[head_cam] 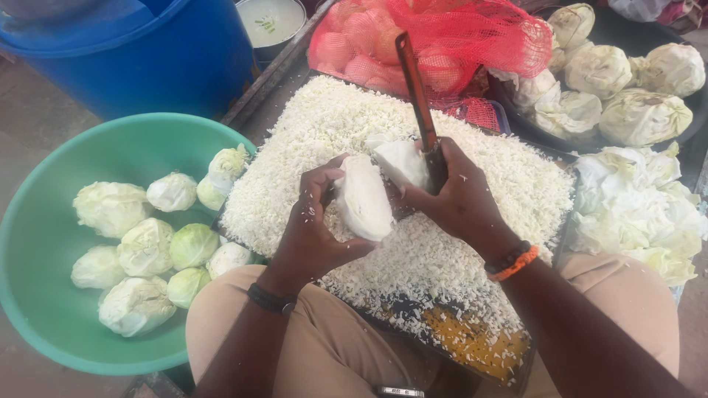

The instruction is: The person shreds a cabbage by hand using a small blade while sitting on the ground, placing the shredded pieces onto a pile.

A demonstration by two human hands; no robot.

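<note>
Left hand [313,228] fingers curled round cabbage piece [363,197]; right hand [457,199], 3 o'clock, fist wrapped on knife [417,96] (handle hidden).

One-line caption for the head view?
Left hand holds a cabbage piece, right hand a knife, over chopped cabbage.

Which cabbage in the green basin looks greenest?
The small cabbage near the middle of the green basin, beside the person's left knee. Its leaves are plainly light green; the others around it look pale, whitish.

Shredded cabbage [472,191] covers the board; green basin [44,243] and leaf pile [638,214] seemingly hem both sides.
</note>
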